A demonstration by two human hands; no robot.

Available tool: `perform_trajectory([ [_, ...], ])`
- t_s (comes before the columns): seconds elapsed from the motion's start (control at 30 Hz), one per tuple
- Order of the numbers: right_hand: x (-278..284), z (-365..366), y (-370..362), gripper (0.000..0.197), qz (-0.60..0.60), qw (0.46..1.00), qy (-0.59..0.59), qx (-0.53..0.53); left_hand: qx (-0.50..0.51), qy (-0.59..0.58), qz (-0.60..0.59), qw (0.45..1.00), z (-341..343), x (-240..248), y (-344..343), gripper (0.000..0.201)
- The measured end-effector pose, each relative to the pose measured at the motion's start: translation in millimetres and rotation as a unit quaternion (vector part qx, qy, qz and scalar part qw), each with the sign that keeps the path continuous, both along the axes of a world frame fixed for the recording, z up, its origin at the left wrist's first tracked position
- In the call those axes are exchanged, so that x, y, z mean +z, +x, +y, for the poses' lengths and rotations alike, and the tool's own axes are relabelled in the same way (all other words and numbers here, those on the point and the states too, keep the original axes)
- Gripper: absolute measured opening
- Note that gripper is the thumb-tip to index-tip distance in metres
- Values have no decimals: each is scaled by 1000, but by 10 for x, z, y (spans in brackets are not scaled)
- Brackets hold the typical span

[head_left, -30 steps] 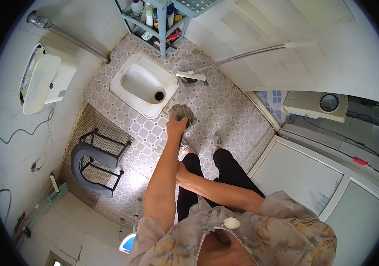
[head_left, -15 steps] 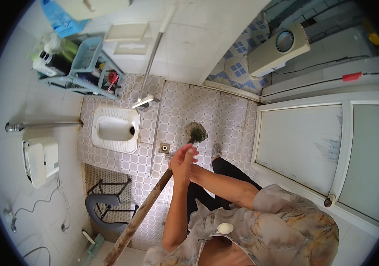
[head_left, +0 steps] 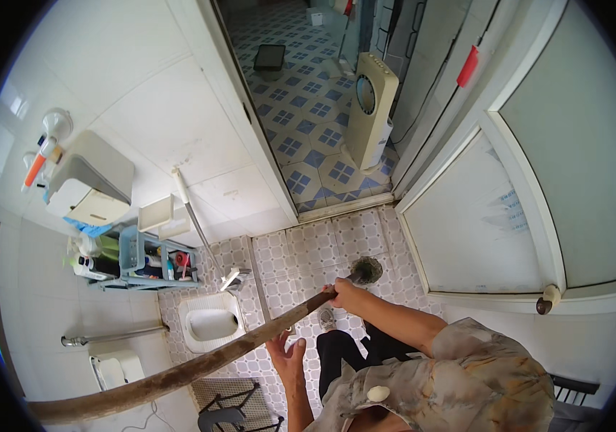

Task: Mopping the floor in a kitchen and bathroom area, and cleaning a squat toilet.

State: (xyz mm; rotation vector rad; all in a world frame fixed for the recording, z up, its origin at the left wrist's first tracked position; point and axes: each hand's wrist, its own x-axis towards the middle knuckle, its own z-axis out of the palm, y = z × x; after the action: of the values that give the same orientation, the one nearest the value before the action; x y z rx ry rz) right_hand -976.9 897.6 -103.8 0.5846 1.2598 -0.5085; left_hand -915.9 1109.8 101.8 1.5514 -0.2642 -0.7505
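A long brown wooden mop handle [head_left: 200, 367] slants from the lower left toward the middle of the view. Its small, dark, matted mop head [head_left: 368, 270] is at the tiled floor near the doorway. My right hand [head_left: 345, 295] is closed around the handle just short of the mop head. Below the handle, my left hand [head_left: 288, 356] is off it, with thumb and fingers apart and nothing seen in them.
A white squat toilet [head_left: 211, 320] lies left of the handle, near a blue shelf rack [head_left: 157, 255] of bottles. A squeegee-like pole [head_left: 196, 223] leans on the wall. A beige fan [head_left: 371, 111] stands past the doorway. A white door [head_left: 481, 216] is at right; a dark chair [head_left: 223, 417] sits below.
My view has tilted up toward the doorway. My left hand has come away from beside the mop head, and my right hand now shows gripping the handle. The handle's near end has swung left.
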Motion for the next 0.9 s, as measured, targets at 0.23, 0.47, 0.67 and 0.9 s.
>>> perform_trajectory([
  [0.23,309,-151,159,13,-18,1000,-10,-4,-93,-193,-125,969,-954,549,628,72],
  [0.47,494,-296,217,39,-74,987,-112,85,-153,-298,73,939,-1633,638,821,33],
  [0.67,842,-258,-366,28,-92,915,-283,273,-127,-233,74,961,-2278,408,705,33],
  [0.9,1079,-296,-2084,37,115,871,-356,317,-198,-94,-11,976,-2910,-127,380,33],
])
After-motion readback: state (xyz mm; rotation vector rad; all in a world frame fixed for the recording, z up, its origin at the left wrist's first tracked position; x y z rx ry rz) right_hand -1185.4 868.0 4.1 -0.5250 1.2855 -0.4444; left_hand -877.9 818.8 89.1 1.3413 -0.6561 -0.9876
